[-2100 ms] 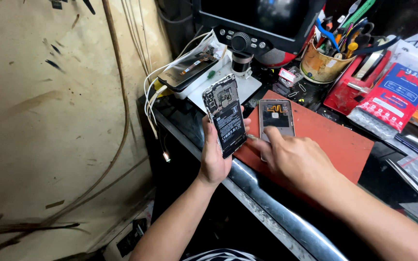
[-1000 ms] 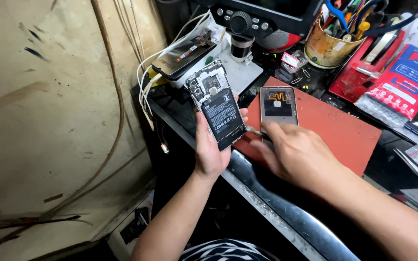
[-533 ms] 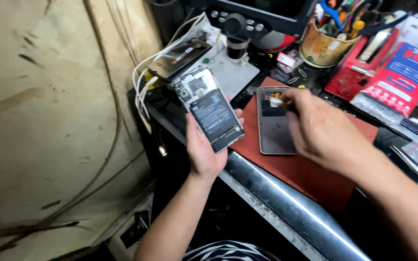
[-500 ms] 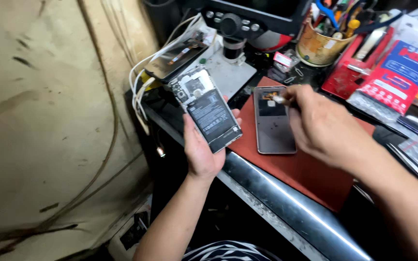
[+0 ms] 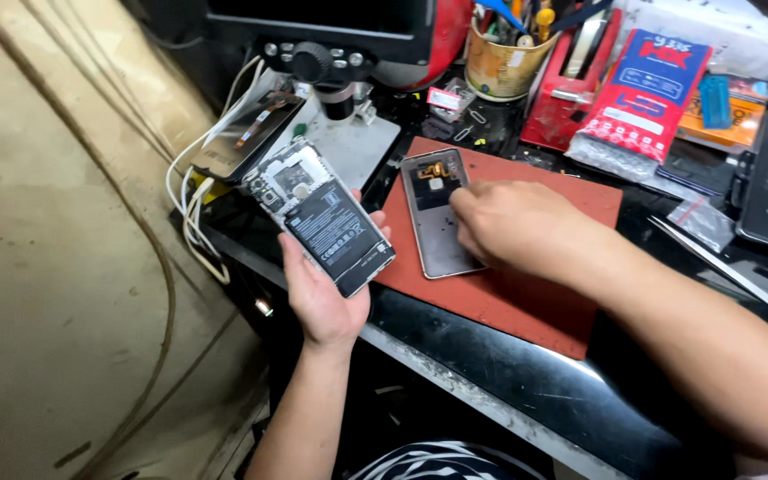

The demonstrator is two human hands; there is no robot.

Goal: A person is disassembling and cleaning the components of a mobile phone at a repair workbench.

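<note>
white cables (image 5: 190, 200) hang at the worktop's (image 5: 526, 391) left edge. just right of them the left hand (image 5: 326, 293) has its grip clenched around an opened phone (image 5: 324, 218), battery side up, held off the worktop's front edge. further right, the right hand (image 5: 513, 222) rests fingers-down on a grey back cover (image 5: 433, 200) lying on the red mat (image 5: 526, 293); its grip closes on nothing. a tool cup (image 5: 500, 67) stands behind.

Matt red rubbery mat (image 5: 526, 293), glossy black battery (image 5: 335, 233), smooth metal back cover (image 5: 442, 240)
</note>
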